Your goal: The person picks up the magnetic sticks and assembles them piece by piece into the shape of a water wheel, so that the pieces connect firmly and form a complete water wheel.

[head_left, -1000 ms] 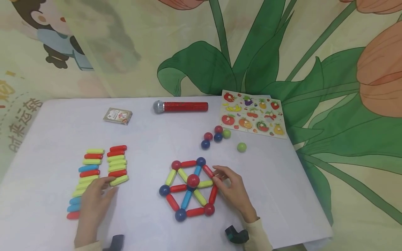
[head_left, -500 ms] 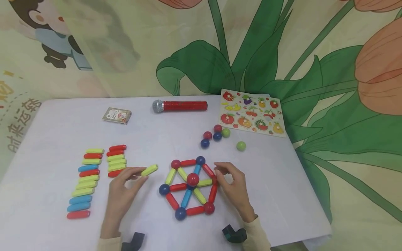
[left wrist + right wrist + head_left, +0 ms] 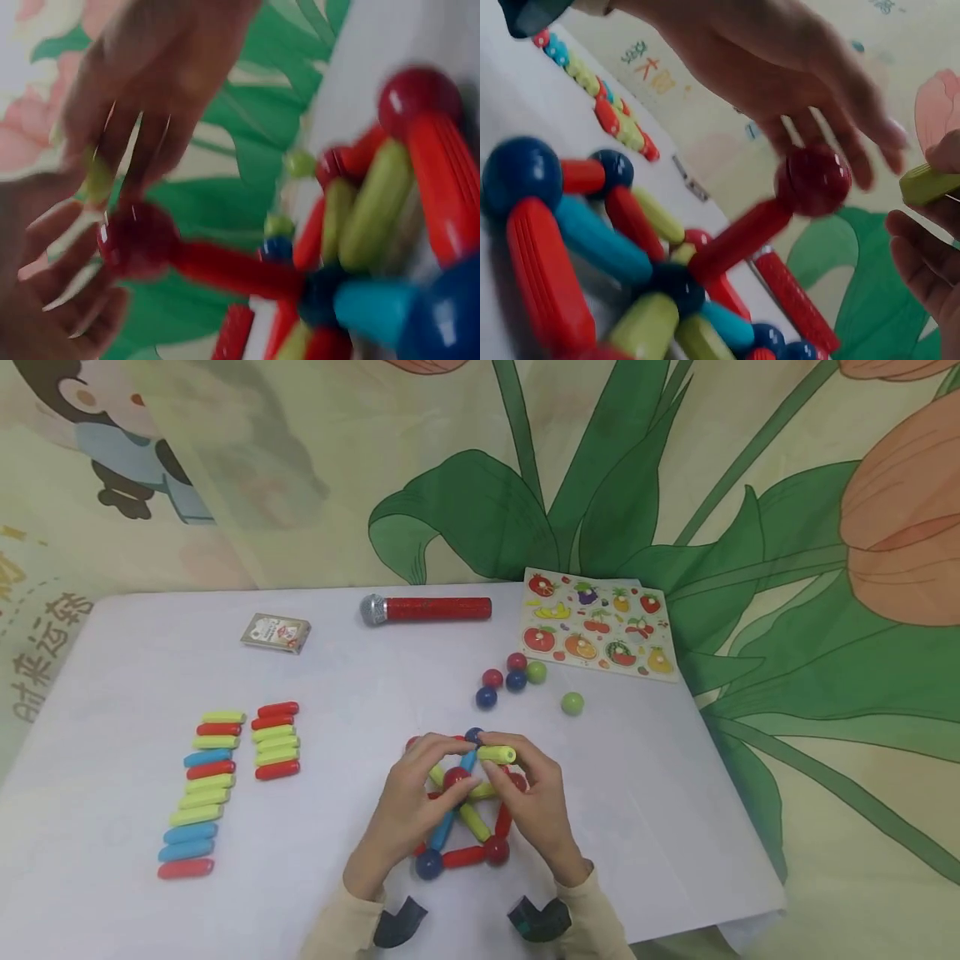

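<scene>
My right hand pinches a yellow-green magnetic building stick between thumb and fingers, above the frame of sticks and balls. My left hand is beside it with fingers loosely bent, its fingertips close to the stick's left end. In the right wrist view, a gap shows between the left hand and the yellow-green stick. Beneath both hands is a wheel-shaped frame of red, blue and yellow-green sticks. From its blue centre ball a red stick rises, topped by a red ball. The hands partly hide the frame.
Two columns of loose sticks, one longer and one shorter, lie at left. Several loose balls sit behind the frame. Farther back are a card box, a red microphone and a fruit picture board.
My left hand has taken the yellow-green stick from the shorter column, carried it right over the frame and passed it to my right hand. My right hand has lifted off the frame's right side.
</scene>
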Demonstrator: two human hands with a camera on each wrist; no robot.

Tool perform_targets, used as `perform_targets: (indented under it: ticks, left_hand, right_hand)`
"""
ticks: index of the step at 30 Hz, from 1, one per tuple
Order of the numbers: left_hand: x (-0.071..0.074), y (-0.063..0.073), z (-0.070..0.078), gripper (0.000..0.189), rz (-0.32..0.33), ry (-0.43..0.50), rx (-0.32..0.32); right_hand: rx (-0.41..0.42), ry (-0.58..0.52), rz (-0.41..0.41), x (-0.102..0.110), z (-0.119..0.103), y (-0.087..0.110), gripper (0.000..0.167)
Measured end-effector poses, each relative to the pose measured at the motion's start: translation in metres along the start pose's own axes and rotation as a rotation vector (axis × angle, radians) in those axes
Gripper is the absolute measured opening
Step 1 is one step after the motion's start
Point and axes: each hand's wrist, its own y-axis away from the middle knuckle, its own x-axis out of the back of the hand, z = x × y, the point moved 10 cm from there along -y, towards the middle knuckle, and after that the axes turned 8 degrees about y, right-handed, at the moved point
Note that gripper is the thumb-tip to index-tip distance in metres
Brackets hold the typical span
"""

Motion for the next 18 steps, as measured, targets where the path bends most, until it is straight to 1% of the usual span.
perform_targets:
  ticks: [2,4,6,9,11,15,18]
  left_hand:
    - [-0.002,0.004,-0.010,0.051,-0.037,-0.080,0.047]
    - [-0.004,0.009,-0.020,0.054,-0.071,-0.121,0.098]
    - [-0.005,0.013,-0.028,0.053,-0.095,-0.129,0.135]
    - [-0.007,0.016,-0.035,0.050,-0.105,-0.117,0.163]
    - [-0.007,0.017,-0.038,0.049,-0.103,-0.110,0.173]
    - [-0.008,0.018,-0.039,0.048,-0.099,-0.103,0.182]
    - [-0.010,0.019,-0.041,0.048,-0.104,-0.101,0.201]
  right_hand:
    - [-0.047,0.070,-0.013,0.003,0.011,0.002,0.030]
    - [-0.078,0.194,-0.056,0.003,0.021,0.005,0.031]
    - [-0.083,0.343,-0.122,0.000,0.029,0.009,0.034]
    - [-0.049,0.515,-0.203,-0.004,0.034,0.014,0.038]
    - [-0.021,0.562,-0.232,-0.006,0.034,0.015,0.040]
    - [0.027,0.585,-0.258,-0.009,0.028,0.012,0.042]
    - [0.049,0.593,-0.291,-0.014,0.023,0.011,0.044]
